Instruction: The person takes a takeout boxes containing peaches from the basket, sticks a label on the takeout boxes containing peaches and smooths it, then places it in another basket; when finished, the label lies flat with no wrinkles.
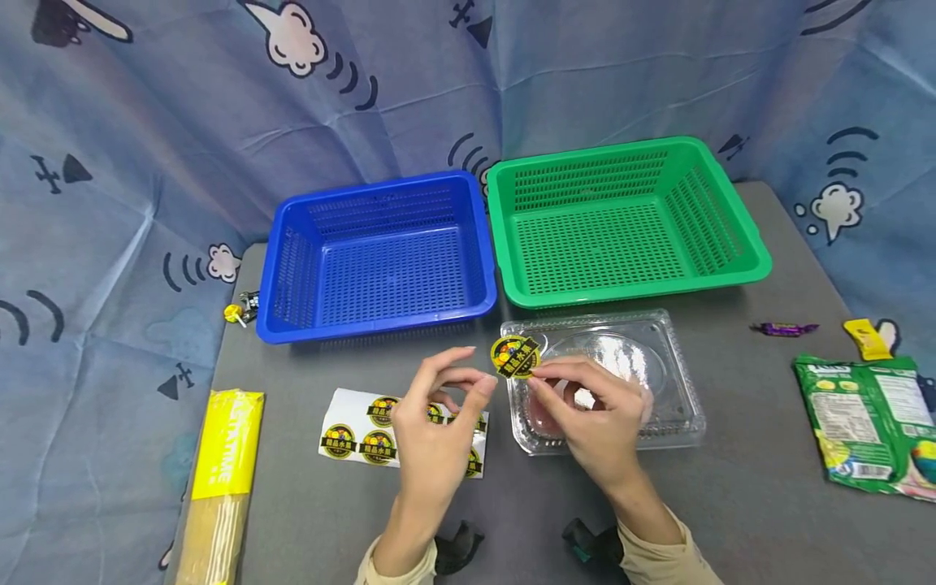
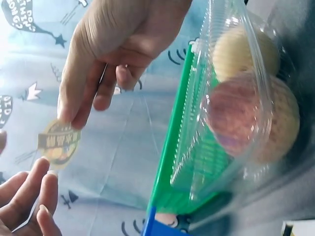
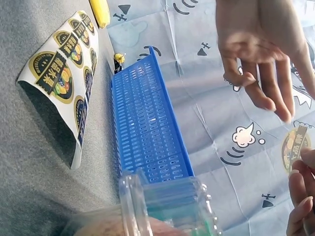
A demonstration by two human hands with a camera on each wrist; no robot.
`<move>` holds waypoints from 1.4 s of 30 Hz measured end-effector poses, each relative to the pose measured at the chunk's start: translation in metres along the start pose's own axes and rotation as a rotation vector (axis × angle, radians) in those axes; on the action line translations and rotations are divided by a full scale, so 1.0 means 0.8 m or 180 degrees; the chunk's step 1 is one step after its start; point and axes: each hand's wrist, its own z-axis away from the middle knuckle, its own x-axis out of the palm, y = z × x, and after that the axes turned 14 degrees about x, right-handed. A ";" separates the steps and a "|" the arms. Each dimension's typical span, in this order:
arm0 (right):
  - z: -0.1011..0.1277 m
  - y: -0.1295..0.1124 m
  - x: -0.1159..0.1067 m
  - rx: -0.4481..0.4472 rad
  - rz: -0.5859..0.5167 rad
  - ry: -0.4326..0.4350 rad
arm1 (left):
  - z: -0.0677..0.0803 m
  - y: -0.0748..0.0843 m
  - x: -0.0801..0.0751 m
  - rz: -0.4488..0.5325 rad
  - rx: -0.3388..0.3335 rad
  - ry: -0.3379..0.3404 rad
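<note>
Sticker (image 1: pixel 515 356) hangs in the air above the near left corner of the clear plastic box (image 1: pixel 661 382), pinched at its edge by the fingers of your right hand (image 1: pixel 595 418). Your left hand (image 1: pixel 436 426) is just beside it with the thumb and forefinger curled toward each other, holding nothing, the tips close to the sticker's left edge but apart from it. The box sits near the middle of the counter (image 1: pixel 746 504), just in front of the green basket (image 1: pixel 625 223), lid closed over the fruit (image 2: pixel 246 118) inside.

Keep your pinch right at the rim of the sticker, so the gummed face touches as little skin as possible. Let your left fingertips take the opposite edge lightly; held by two edges it likely stays flat instead of curling onto itself. Bring it down over a smooth, level part of the lid, not across the raised dome. Set one edge down first, then smooth toward the other edge to push air out. A box this light may slide, so steady it with your free fingers as you press.

The sticker sheet (image 1: pixel 366 435) lies toward the near edge under your left hand, in front of the blue basket (image 1: pixel 380 256); keep your wrist off it.
</note>
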 end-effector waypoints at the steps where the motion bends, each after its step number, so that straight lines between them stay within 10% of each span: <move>1: 0.000 0.000 0.000 -0.0012 0.0001 -0.0012 | -0.001 0.001 0.002 0.0024 0.0004 -0.0024; 15: 0.002 0.003 -0.003 -0.0096 0.0055 -0.0027 | -0.007 -0.006 0.012 0.0113 -0.0099 -0.0131; 24: -0.003 0.000 -0.021 0.1128 0.0050 -0.0015 | -0.009 -0.016 0.021 0.0032 -0.0133 -0.0579; 31: -0.010 0.004 -0.045 0.1435 0.0050 0.0003 | -0.005 -0.027 0.029 -0.0187 -0.0508 -0.0915; 42: -0.025 0.004 -0.098 0.1899 0.1575 -0.0045 | 0.011 -0.057 0.033 -0.0641 -0.1129 -0.1815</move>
